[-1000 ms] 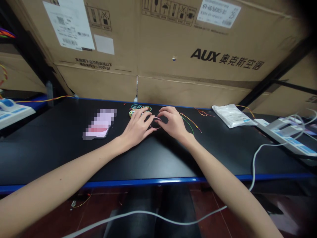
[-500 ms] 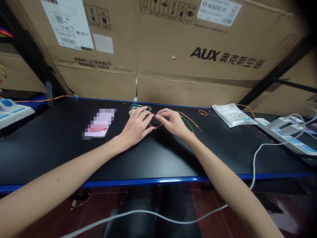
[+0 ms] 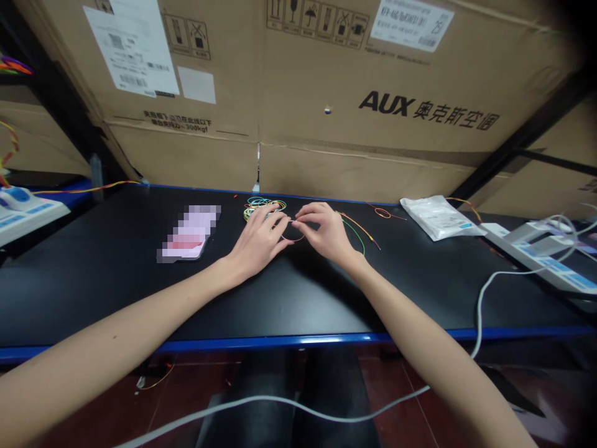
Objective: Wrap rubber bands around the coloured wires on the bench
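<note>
Between my two hands a thin pink cord point(image 3: 293, 240) hangs in a small loop just over the black table. My left hand point(image 3: 262, 235) pinches one side of it, its thumb low and its other fingers bent. On the opposite side, my right hand point(image 3: 321, 229) pinches the cord between thumb and fingertips. The fingertips almost meet, and the exact grip is partly hidden. Behind my left fingers lies a tangle of coloured cords point(image 3: 263, 204). A green cord point(image 3: 358, 235) and an orange-yellow cord point(image 3: 362, 229) stick out to the right of my right hand.
A phone point(image 3: 191, 233) with a blurred screen lies at left. On the right are a small orange cord loop point(image 3: 382, 213), a white plastic packet point(image 3: 436, 216) and a power strip point(image 3: 541, 255). A large cardboard box point(image 3: 308, 124) stands behind. A grey cable point(image 3: 480, 305) crosses the front edge.
My fingertips have shifted slightly at the cord, and a bit of pink now shows between them. The loop still hangs between both hands. The view has moved very little.
</note>
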Available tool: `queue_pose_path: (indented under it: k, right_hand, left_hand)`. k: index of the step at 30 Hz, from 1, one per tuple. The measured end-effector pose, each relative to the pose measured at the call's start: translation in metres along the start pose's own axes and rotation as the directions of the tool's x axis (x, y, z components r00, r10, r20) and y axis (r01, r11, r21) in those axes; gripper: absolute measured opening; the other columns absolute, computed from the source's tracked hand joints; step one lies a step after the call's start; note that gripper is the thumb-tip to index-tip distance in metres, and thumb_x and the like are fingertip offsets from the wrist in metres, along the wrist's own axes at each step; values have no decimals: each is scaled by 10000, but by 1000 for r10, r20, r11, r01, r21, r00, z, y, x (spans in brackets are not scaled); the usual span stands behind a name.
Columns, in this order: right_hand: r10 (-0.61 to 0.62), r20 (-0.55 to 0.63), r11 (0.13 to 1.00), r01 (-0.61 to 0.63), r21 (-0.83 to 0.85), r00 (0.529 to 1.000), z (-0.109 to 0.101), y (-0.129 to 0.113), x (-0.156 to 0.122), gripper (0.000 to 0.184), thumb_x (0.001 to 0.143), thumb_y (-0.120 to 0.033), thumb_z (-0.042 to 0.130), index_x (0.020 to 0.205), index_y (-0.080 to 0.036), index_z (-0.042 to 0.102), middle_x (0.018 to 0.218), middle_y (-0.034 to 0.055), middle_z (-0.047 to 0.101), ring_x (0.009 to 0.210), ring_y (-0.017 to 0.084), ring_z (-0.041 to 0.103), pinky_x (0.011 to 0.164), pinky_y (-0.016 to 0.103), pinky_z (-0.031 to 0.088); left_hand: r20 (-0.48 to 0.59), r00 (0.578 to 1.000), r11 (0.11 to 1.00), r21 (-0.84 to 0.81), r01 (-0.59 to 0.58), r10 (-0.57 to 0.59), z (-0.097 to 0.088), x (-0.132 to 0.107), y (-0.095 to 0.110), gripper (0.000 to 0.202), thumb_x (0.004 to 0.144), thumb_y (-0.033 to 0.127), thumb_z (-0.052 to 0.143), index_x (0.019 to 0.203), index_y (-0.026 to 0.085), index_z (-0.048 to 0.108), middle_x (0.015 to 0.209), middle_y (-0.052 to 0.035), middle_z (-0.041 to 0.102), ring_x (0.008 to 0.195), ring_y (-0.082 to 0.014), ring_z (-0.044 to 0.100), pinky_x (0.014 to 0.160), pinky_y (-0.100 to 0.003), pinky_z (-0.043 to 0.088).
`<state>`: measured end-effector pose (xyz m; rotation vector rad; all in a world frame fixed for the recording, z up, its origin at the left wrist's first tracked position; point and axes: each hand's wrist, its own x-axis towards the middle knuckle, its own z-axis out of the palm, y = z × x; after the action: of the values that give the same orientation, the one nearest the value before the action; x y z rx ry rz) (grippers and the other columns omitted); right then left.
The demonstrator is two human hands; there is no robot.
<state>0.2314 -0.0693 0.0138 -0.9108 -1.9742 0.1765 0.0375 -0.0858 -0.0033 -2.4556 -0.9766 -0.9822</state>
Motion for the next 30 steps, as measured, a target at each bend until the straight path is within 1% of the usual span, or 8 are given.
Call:
queue_pose_path:
  k: [5,7,11,14,20,24,27,30]
  right_hand:
    - [142,140,958,-172,231,980,-1,3,3,236,889,-325,599,768,-197,754,883,64,736,851,199,685,814,359,531]
    - [127,116,971,-147,186,985,0,3,2,233,897,-339,586,811,-195,747,925,75,732,896,207,680,844,372,527]
    - [-27,21,997,28,-74,999,1,1,-2,128,836,-295,682,931,-216,715,1086,91,686,1061,244,617,968,434,483]
    - [-80,12,985,80,-154,997,3,-1,-3,45,842,-231,672,880,-226,696,1079,84,673,1056,242,603,961,438,487]
    - [-16,-31,998,14,-60,999,6,-1,-3,78,838,-222,686,760,-216,687,944,63,682,947,215,628,891,394,509]
    - [102,66,993,-106,54,993,4,0,0,162,879,-262,629,747,-198,699,908,54,698,864,186,652,834,347,509]
    - [139,118,984,-150,94,983,4,1,0,217,916,-279,562,779,-192,706,887,54,703,829,175,656,794,321,509]
    - [104,67,993,-107,43,992,6,0,-2,168,892,-295,602,885,-168,712,958,81,697,909,198,650,848,339,500]
  left_hand:
    - [-11,1000,1000,22,-21,22,-1,0,-1,344,871,250,651,1187,120,608,1194,-187,642,1302,-361,480,1032,-560,455]
    - [-9,1000,1000,10,-12,12,-1,0,-1,349,867,261,658,1184,123,612,1201,-190,638,1303,-364,478,1031,-567,453]
    - [11,1000,1000,2,11,-11,0,-1,-1,353,857,278,672,1175,133,619,1208,-188,632,1309,-371,469,1030,-574,448]
    - [20,1000,1000,10,10,-10,0,-1,0,341,857,279,673,1162,134,621,1215,-187,625,1306,-369,469,1033,-573,444]
    - [33,999,998,55,-5,3,1,-1,2,311,872,239,648,1153,110,611,1203,-187,628,1292,-366,481,1035,-556,449]
    - [40,999,999,38,5,-7,1,0,1,325,876,232,643,1180,123,602,1225,-190,623,1303,-364,477,1040,-568,444]
    - [32,999,999,40,8,-9,1,0,0,350,880,249,639,1203,121,595,1249,-207,608,1323,-374,455,1036,-579,444]
    - [18,1000,998,69,2,-3,2,0,0,401,879,263,641,1226,72,578,1251,-235,597,1324,-391,445,1037,-570,446]
